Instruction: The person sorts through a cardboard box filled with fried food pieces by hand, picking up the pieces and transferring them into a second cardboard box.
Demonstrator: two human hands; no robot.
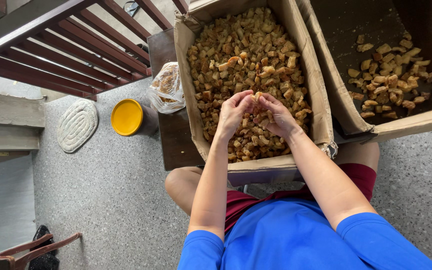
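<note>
A large cardboard box in front of me is full of small brown and tan chunks. My left hand and my right hand meet over the box's near half, fingers curled around one pale chunk held between them. A second cardboard box to the right holds a smaller heap of similar chunks on its dark bottom.
A clear plastic bag with brown pieces lies left of the full box on a dark table. A yellow-lidded container and a pale oval mat sit on the speckled floor. Dark red railing runs upper left; a chair is lower left.
</note>
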